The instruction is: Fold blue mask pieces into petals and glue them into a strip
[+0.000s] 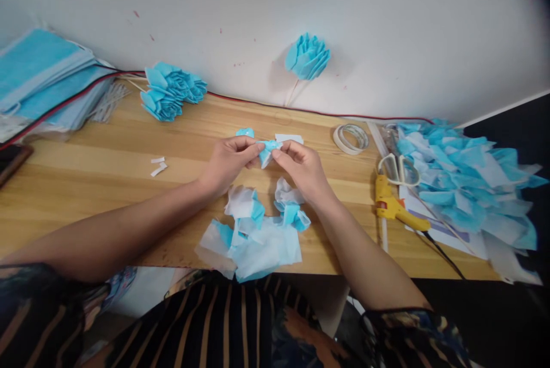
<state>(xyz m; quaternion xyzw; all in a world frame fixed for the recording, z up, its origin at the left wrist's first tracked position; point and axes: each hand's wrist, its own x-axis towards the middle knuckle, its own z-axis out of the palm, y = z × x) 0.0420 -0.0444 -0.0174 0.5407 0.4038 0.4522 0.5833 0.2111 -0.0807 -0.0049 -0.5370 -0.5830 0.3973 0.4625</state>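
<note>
Between my two hands, above the middle of the table, is a small blue-and-white fabric petal (267,153). My left hand (230,163) pinches its left side with thumb and forefinger. On the other side, my right hand (303,168) grips it the same way. A little blue folded piece (245,132) shows just behind my left fingers, and a white strip (289,139) lies behind the right ones. Closer to my body, loose blue and white fabric pieces (266,247) are spread at the table's front edge, some of them crumpled or curled.
Blue fabric flowers (169,92) lie at the back left, near stacked face masks (43,78). One flower (307,57) on a stick leans against the wall. To the right are a tape roll (351,139), scissors (399,170), a yellow glue gun (397,207) and a fabric pile (468,179).
</note>
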